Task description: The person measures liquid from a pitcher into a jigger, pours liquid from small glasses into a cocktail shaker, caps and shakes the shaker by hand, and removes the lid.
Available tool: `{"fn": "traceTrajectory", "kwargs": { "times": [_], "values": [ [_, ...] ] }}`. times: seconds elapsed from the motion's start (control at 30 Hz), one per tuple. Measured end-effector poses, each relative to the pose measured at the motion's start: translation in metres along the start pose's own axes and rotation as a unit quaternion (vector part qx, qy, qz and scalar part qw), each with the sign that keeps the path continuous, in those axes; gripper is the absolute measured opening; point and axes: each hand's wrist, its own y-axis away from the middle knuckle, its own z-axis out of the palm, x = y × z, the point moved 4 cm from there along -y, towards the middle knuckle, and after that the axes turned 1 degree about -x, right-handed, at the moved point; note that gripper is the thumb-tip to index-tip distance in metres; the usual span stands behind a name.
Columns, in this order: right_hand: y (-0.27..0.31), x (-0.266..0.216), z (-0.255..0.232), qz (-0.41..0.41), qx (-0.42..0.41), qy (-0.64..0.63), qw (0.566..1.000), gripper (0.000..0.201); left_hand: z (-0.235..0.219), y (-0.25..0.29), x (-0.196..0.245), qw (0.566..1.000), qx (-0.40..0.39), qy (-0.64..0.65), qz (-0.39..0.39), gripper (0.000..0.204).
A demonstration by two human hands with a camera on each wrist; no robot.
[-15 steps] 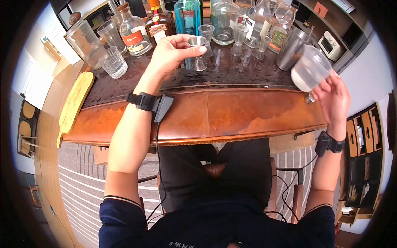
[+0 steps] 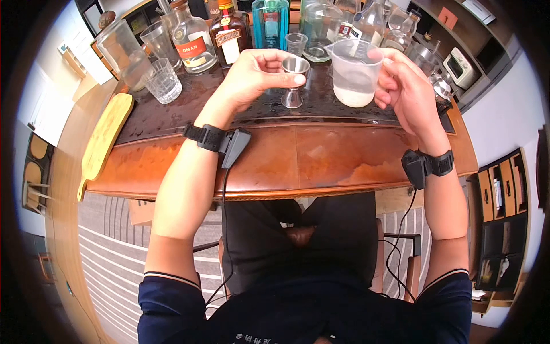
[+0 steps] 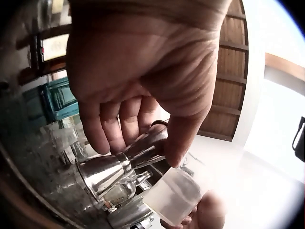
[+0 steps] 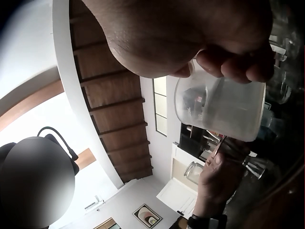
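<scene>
My left hand (image 2: 258,71) pinches the upper cup of a steel jigger (image 2: 294,80) that stands on the dark bar top (image 2: 189,109). In the left wrist view the thumb and fingers (image 3: 114,126) wrap the jigger (image 3: 119,167), with the plastic cup (image 3: 174,195) below it. My right hand (image 2: 404,86) grips a clear plastic measuring cup (image 2: 353,71) with a little clear liquid at its bottom, held just right of the jigger, its spout toward it. The right wrist view shows the cup (image 4: 224,107) under my fingers, and the left hand with the jigger (image 4: 240,152) beyond.
Several bottles (image 2: 192,37) and glasses (image 2: 163,80) crowd the back of the bar, with a blue bottle (image 2: 269,20) behind the jigger. A steel shaker (image 2: 427,57) stands at the right. A wooden board (image 2: 103,140) lies on the left. The front wooden ledge (image 2: 321,155) is bare.
My right hand has carried the plastic cup from the far right edge leftward, upright now beside the jigger. The left hand and jigger shifted slightly right.
</scene>
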Motion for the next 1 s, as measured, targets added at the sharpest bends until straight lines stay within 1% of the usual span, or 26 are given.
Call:
{"fn": "traceTrajectory", "kwargs": {
  "times": [0.07, 0.3, 0.43, 0.57, 0.7, 0.77, 0.9, 1.0],
  "values": [
    [-0.005, 0.0, 0.004, -0.002, -0.008, 0.033, 0.999, 0.028, 0.003, 0.0, -0.001, 0.999, -0.032, 0.004, 0.002, 0.036],
    [-0.013, 0.0, 0.007, 0.005, -0.017, 0.068, 0.998, 0.028, 0.007, 0.0, -0.001, 0.998, -0.055, -0.001, -0.005, 0.038],
    [-0.015, -0.001, 0.009, 0.005, -0.028, 0.115, 0.993, 0.03, 0.008, 0.0, -0.001, 0.998, -0.056, -0.002, -0.003, 0.038],
    [-0.015, -0.005, 0.016, -0.006, -0.038, 0.17, 0.985, 0.031, 0.011, 0.0, 0.001, 0.999, -0.039, 0.02, 0.007, 0.038],
    [-0.018, -0.007, 0.013, -0.014, -0.047, 0.193, 0.98, 0.031, 0.01, 0.001, -0.002, 0.999, -0.042, 0.028, 0.0, 0.038],
    [-0.018, -0.013, 0.017, -0.035, -0.063, 0.222, 0.972, 0.03, 0.01, 0.001, -0.002, 0.999, -0.042, 0.025, 0.0, 0.039],
    [-0.017, -0.02, 0.022, -0.032, -0.07, 0.231, 0.97, 0.029, 0.012, 0.001, 0.0, 0.999, -0.045, 0.029, 0.001, 0.04],
    [-0.017, -0.022, 0.023, -0.037, -0.077, 0.261, 0.962, 0.029, 0.011, 0.001, -0.001, 0.999, -0.048, 0.015, 0.0, 0.04]
  ]
}}
